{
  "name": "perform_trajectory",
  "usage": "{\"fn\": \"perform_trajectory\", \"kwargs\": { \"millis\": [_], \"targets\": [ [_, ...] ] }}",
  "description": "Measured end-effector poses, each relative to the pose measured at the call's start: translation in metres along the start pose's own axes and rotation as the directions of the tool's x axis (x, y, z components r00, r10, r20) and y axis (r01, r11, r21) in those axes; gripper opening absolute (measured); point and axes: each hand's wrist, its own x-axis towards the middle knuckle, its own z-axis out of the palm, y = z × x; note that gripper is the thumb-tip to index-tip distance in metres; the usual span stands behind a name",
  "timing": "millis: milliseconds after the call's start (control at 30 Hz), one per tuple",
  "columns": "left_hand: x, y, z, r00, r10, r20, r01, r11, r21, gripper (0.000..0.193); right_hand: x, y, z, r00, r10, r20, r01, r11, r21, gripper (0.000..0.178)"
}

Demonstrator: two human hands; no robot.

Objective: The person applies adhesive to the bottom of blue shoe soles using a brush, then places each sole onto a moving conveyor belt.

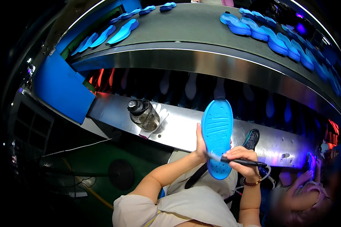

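My left hand point(201, 143) grips a bright blue shoe sole point(217, 126) by its left edge, fingers partly hidden behind it. The sole stands on end facing me, with ridges and small holes over its surface; a dark piece sits at its top end. In my right hand point(243, 159) is a black-handled brush point(244, 162), held like a pen. Its pale tip lies over the lower part of the sole, near my left thumb. A thin clear tube runs from the back end of the handle.
A black-capped water bottle point(143, 115) and a white glove point(161, 113) lie on the metal ledge point(178, 132), with a dark shoe point(251, 139) to the right. Blue soles point(235, 25) line the conveyor belt point(178, 26) beyond. Another person's arm point(305, 196) shows at right.
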Motion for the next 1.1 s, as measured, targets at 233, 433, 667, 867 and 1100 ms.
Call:
{"fn": "perform_trajectory", "kwargs": {
  "millis": [233,433,667,867,1100],
  "targets": [
    [0.009,0.014,0.015,0.992,0.126,-0.025,-0.124,0.989,0.084,0.098,0.011,-0.001,-0.005,0.990,0.026,-0.139,-0.037,0.997,-0.073,0.018],
    [0.008,0.027,0.018,0.983,0.186,-0.002,-0.184,0.976,0.116,0.099,0.004,-0.008,-0.011,0.992,0.081,-0.094,-0.070,0.991,0.114,0.019],
    [0.006,0.036,0.015,0.974,0.226,-0.006,-0.224,0.968,0.117,0.097,-0.007,-0.006,-0.010,0.990,-0.021,0.141,-0.010,0.976,0.218,0.020],
    [0.015,0.042,0.015,0.953,0.302,0.032,-0.304,0.945,0.119,0.097,-0.008,0.003,-0.005,1.000,-0.023,0.017,0.025,0.997,-0.073,0.019],
    [0.013,0.050,0.024,0.968,0.245,0.053,-0.248,0.967,0.059,0.095,-0.019,0.017,-0.008,0.961,0.235,-0.148,-0.183,0.937,0.298,0.019]
  ]
}}
